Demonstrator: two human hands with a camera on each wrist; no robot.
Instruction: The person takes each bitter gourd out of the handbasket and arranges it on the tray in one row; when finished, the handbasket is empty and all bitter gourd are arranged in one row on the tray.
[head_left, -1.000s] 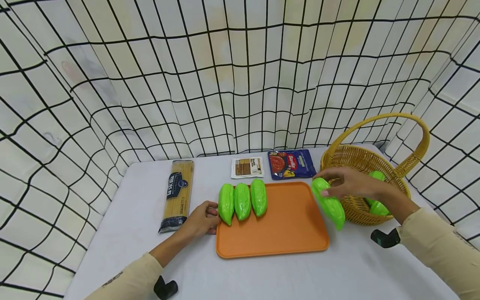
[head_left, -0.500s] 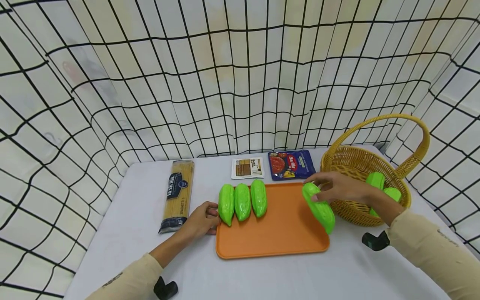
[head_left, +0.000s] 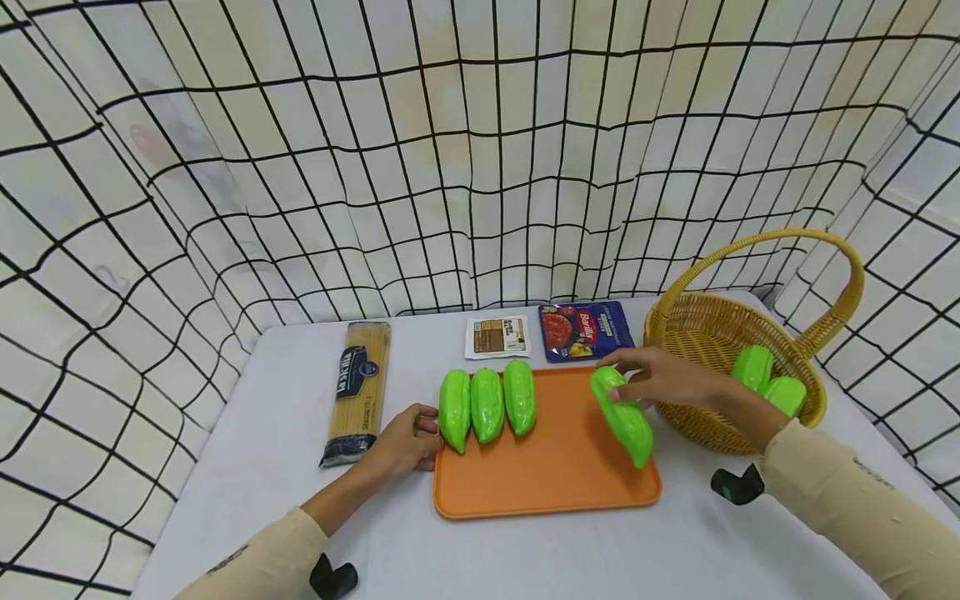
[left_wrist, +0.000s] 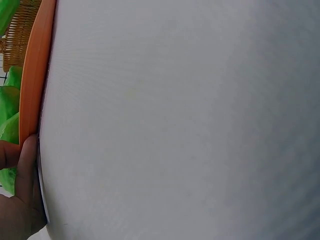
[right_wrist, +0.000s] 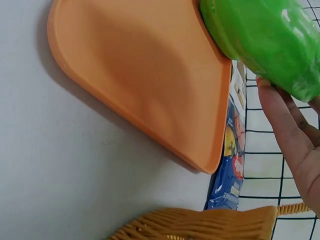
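Note:
My right hand (head_left: 663, 379) grips a glossy, ridged green toy vegetable (head_left: 624, 421) near its upper end. It hangs tilted over the right side of the orange tray (head_left: 547, 479); in the right wrist view the vegetable (right_wrist: 265, 37) shows a shadow cast on the tray below. At the tray's left edge, my left hand (head_left: 406, 439) pinches the rim between thumb and finger, as the left wrist view of the hand (left_wrist: 25, 185) shows. Three matching green vegetables (head_left: 487, 406) lie side by side on the tray's left part, pointing toward me.
A wicker basket (head_left: 678, 329) with a tall handle stands right of the tray, with green vegetables (head_left: 752, 367) inside. Behind the tray lie a blue Barilla pouch (head_left: 585, 331) and a small white packet (head_left: 497, 337). A spaghetti pack (head_left: 358, 392) lies left. Black netting surrounds the table.
My right hand has moved left with the green vegetable, from beside the basket to over the tray's right side. My left hand has stayed at the tray's edge.

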